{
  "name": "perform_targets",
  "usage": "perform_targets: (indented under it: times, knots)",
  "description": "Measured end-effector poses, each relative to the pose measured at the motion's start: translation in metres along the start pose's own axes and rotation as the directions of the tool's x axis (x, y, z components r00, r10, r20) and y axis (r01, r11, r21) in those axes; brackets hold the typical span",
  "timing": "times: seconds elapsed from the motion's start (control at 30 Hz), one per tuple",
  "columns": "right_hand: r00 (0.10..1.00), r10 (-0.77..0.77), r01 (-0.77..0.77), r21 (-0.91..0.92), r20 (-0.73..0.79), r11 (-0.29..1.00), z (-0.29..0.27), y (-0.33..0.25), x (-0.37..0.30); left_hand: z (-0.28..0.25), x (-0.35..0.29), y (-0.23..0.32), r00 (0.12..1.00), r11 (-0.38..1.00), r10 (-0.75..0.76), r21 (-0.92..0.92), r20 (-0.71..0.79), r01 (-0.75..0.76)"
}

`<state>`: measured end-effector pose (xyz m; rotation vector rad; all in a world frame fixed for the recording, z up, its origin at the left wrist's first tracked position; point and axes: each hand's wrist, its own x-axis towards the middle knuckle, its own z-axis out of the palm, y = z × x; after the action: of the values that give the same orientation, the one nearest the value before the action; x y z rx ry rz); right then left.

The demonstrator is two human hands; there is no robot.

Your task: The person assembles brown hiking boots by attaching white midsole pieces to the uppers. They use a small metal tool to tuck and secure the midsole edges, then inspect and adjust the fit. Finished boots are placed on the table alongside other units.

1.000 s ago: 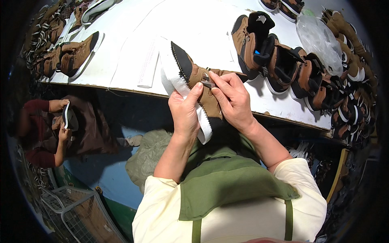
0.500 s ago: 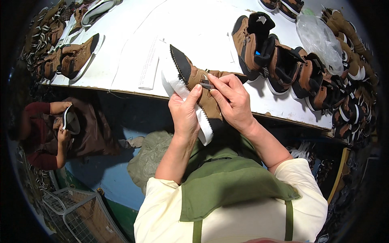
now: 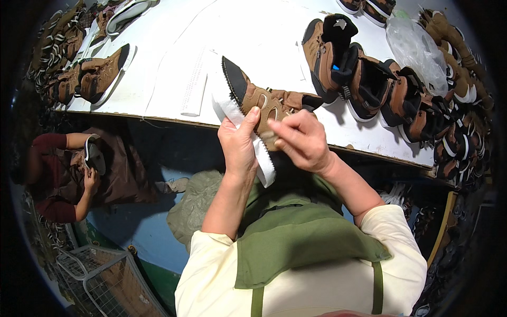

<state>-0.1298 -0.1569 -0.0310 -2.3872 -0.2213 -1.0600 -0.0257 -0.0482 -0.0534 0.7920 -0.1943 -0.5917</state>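
A brown and black shoe upper [image 3: 256,99] with a jagged lower edge is tilted in front of me, at the table's front edge. White material [image 3: 265,165] runs along its underside. My left hand [image 3: 237,145] grips the upper by that lower edge, thumb pressed on the brown side. Close to the laces side, my right hand [image 3: 306,141] is closed in a pinch, its fingertips smeared by motion. What the pinch holds, if anything, I cannot make out. A pale loop [image 3: 273,113] shows on the upper between my hands.
Several brown and black shoes [image 3: 364,87] line the white table [image 3: 174,58] at right, beside a clear plastic bag [image 3: 414,50]. More shoes [image 3: 103,74] stand at left. A co-worker's hands [image 3: 91,179] hold a shoe piece. A wire cart [image 3: 113,274] stands lower left.
My right hand has drawn slightly down and toward me from the upper. The dark piece between my fingertips no longer shows, and the pale loop is uncovered. The co-worker's hands have shifted.
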Motion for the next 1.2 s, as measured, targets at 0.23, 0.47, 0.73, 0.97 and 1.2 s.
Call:
perform_targets:
  times: [0.23,0.47,0.73,0.97,1.2]
  knots:
    - [0.963,0.260,-0.266,-0.096,-0.071,0.959,-0.002,0.006,0.007,0.005,-0.003,0.002,1.000,0.998,-0.011,-0.061,0.008,0.011]
    - [0.964,0.259,-0.264,-0.131,-0.058,0.955,0.004,0.006,0.010,0.007,-0.004,0.001,1.000,0.998,-0.001,-0.061,0.008,0.001]
    - [0.967,0.245,-0.253,-0.142,-0.068,0.957,0.005,0.005,0.011,0.008,-0.005,0.001,1.000,0.998,0.003,-0.062,0.012,-0.003]
    - [0.969,0.233,-0.242,-0.126,-0.085,0.962,0.008,0.007,0.011,0.008,-0.004,0.001,1.000,0.997,0.010,-0.076,0.021,-0.009]
    - [0.965,0.253,-0.261,-0.120,-0.075,0.958,0.007,0.005,0.012,0.008,-0.003,0.001,1.000,0.997,0.003,-0.079,0.010,-0.002]
